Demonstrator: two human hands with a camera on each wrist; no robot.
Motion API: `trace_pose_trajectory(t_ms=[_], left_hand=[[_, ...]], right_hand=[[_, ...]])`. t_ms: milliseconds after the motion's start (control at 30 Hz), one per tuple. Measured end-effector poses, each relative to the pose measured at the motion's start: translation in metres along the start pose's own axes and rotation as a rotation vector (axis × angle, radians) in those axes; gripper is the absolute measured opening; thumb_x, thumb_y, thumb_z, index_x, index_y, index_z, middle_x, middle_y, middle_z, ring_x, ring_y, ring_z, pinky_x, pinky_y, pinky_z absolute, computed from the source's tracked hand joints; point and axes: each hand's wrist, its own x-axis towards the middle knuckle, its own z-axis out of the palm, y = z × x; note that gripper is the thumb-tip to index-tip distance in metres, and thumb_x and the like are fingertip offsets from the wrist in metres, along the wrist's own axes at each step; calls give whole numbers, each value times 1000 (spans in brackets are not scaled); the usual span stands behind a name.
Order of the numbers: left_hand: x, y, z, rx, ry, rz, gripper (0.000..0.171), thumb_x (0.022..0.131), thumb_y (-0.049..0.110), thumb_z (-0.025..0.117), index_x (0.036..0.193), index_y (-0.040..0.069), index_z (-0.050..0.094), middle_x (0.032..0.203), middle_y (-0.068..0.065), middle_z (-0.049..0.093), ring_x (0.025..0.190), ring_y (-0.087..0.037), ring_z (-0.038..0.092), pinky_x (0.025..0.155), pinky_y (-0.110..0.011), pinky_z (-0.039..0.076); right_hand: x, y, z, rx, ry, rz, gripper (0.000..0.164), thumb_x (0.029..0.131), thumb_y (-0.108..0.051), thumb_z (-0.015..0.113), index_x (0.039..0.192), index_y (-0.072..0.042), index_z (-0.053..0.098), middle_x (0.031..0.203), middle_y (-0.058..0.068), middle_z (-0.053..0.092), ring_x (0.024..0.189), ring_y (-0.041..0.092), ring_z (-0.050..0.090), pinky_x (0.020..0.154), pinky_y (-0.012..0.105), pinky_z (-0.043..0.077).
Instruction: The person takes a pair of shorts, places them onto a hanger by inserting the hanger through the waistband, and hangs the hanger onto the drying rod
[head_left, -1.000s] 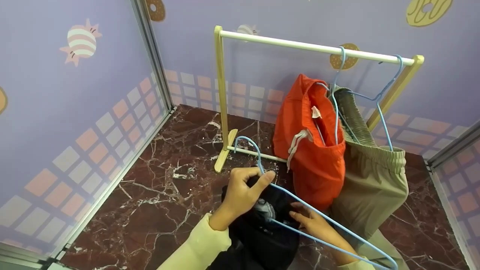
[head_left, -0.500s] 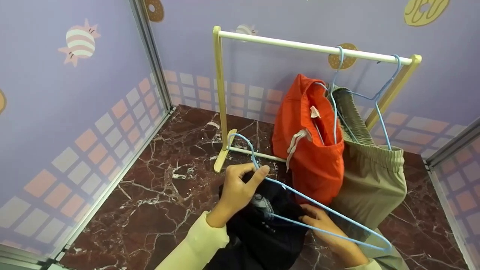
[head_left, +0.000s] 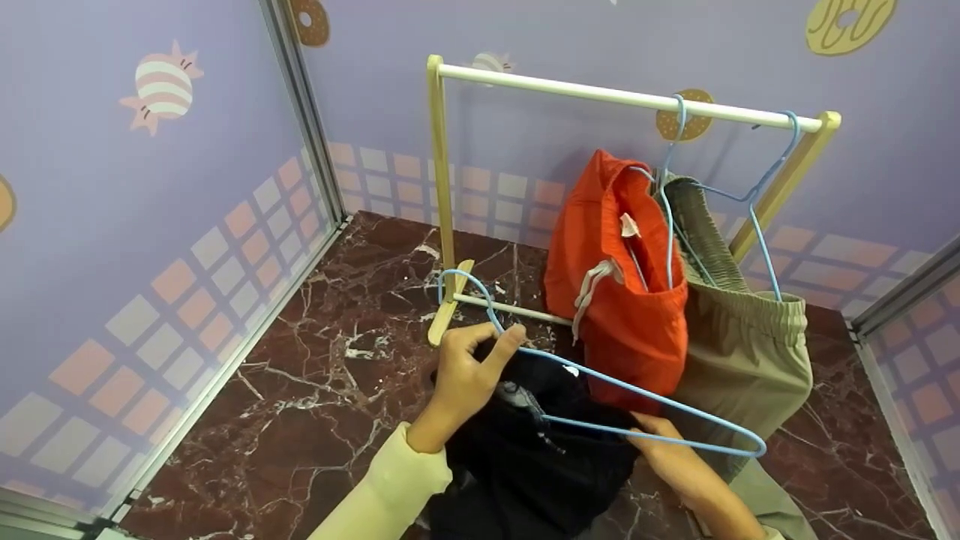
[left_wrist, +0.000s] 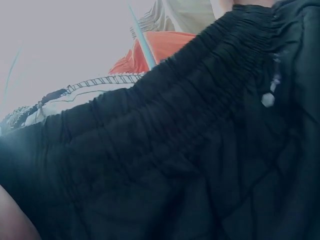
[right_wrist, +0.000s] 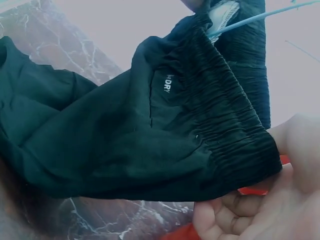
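Note:
In the head view my left hand (head_left: 465, 371) pinches a light blue hanger (head_left: 660, 399) just below its hook, together with the waistband of black elastic-waist pants (head_left: 532, 465). The hanger's left part sits inside the waist opening, while its rounded right end sticks out over my right hand (head_left: 667, 450). That hand grips the opposite side of the waistband, spreading it; the right wrist view shows its thumb inside and curled fingers (right_wrist: 240, 212) outside. A pale label or lining (left_wrist: 70, 102) shows inside the waist. Below, the legs hang partly out of frame.
Ahead stands a small clothes rack (head_left: 555, 84) with a white rail. Orange pants (head_left: 630, 337) and khaki pants (head_left: 750, 360) hang on blue hangers at its right. Patterned walls (head_left: 165, 187) enclose the dark red marbled floor (head_left: 315, 382).
Both hands and the hanger shift: the left hand moves slightly left, the hanger's right end rises and moves left. My right hand moves right, pulling the waistband wider.

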Motion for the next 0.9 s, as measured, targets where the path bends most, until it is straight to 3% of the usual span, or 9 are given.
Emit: trace_pose_trajectory(t_ms=[133, 267, 367, 633, 900], left_hand=[[1, 4, -2, 5, 8, 10, 45, 83, 6, 62, 49, 7, 33, 46, 2, 27, 46, 1, 24, 45, -16, 23], [-1, -13, 0, 19, 17, 23, 44, 84, 8, 62, 48, 8, 36, 46, 2, 29, 46, -1, 24, 45, -16, 24], [-3, -27, 1, 33, 25, 26, 43, 84, 11, 63, 48, 10, 40, 45, 4, 30, 45, -2, 25, 44, -16, 24], [-5, -34, 1, 67, 32, 47, 44, 86, 21, 62, 49, 13, 41, 46, 7, 30, 43, -4, 26, 43, -16, 24], [-6, -36, 2, 135, 49, 83, 48, 85, 24, 63, 47, 13, 36, 48, 9, 27, 45, -2, 24, 44, -14, 23]], right_hand=[[-4, -5, -7, 51, -12, 36, 39, 90, -13, 49, 127, 0, 50, 117, 9, 55, 90, 6, 52, 74, 27, 47], [-9, -8, -13, 171, -61, 27, 32, 91, -13, 48, 120, -3, 55, 104, -4, 62, 86, 5, 56, 75, 27, 49], [-13, -11, -18, 252, -97, 2, 28, 91, -11, 47, 115, -3, 57, 99, -4, 65, 87, 8, 59, 75, 27, 50], [-23, -20, -32, 93, 55, -6, 23, 91, -14, 49, 106, -2, 62, 86, -10, 63, 76, 6, 56, 67, 28, 48], [-33, -31, -45, 160, 58, -108, 22, 93, -10, 45, 103, 2, 61, 88, -6, 67, 75, 7, 61, 66, 29, 50]])
